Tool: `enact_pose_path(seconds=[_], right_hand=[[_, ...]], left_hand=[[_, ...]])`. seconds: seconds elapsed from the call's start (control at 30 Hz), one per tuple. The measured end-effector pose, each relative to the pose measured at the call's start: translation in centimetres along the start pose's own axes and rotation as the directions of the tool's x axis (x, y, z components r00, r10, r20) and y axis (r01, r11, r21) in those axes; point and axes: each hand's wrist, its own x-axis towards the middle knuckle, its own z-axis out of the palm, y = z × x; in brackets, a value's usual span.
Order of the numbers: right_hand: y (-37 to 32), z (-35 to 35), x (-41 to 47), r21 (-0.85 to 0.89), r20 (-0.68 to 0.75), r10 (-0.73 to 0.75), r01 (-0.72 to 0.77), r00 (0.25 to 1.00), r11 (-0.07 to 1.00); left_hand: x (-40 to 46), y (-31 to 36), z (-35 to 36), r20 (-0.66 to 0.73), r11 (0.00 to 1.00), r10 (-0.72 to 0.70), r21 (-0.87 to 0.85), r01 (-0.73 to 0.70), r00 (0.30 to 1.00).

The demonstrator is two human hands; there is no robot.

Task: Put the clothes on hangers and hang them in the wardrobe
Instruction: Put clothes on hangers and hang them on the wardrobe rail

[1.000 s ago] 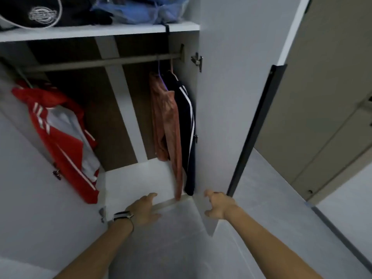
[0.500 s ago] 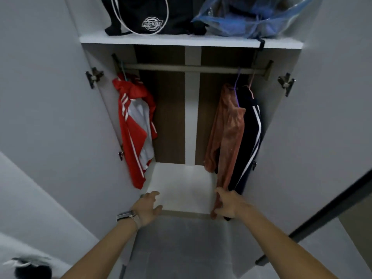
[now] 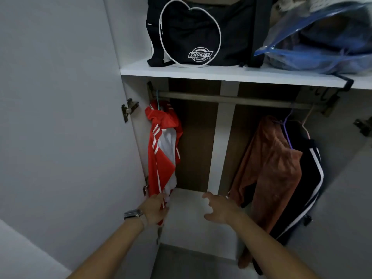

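Observation:
The wardrobe stands open with a metal rail (image 3: pixel 231 99) under its upper shelf. A red and white jacket (image 3: pixel 163 150) hangs on a green hanger at the rail's left end. My left hand (image 3: pixel 156 209), with a watch on its wrist, grips the jacket's bottom hem. At the right end hang an orange-brown garment (image 3: pixel 269 170) on a purple hanger and, beside it, a black garment with white stripes (image 3: pixel 310 178). My right hand (image 3: pixel 219 210) hovers over the wardrobe floor between the clothes, fingers spread and loosely bent, holding nothing.
The white shelf (image 3: pixel 231 74) above the rail carries a black bag (image 3: pixel 201 31) and a blue plastic bag (image 3: pixel 314 47) of items. The left door (image 3: pixel 60 117) stands open beside my left arm. The white wardrobe floor (image 3: pixel 191 224) lies below the clothes.
My view has swung left and closer to the wardrobe. My left hand moved up to the red jacket and took hold of its hem; my right hand left the orange garment and moved toward the middle.

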Motion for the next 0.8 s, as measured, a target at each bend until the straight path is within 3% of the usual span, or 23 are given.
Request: enact_pose_path(seconds=[0.23,0.47,0.73,0.8], right_hand=[[-1.7,-0.9,5.3,0.043,0.026,0.004,-0.005,1.0,0.999],[-2.0,-3.2,11.6,0.074,0.06,-0.063,0.058,0.996,0.996],[-2.8,-9.5,18.0,0.091,0.04,-0.184,0.18,0.982,0.979],[-2.6,-10.8,19.2,0.083,0.043,-0.206,0.202,0.978,0.976]], left_hand=[[5.4,-0.6,-1.9,-0.071,0.997,0.076,0.003,-0.075,0.995],[10.3,-1.0,-4.6,-0.164,0.995,0.058,-0.074,-0.071,0.985],[15.3,0.8,-10.5,-0.352,0.991,0.046,-0.104,-0.087,0.935],[16.4,1.0,-11.3,-0.478,0.989,0.002,-0.13,-0.073,0.878]])
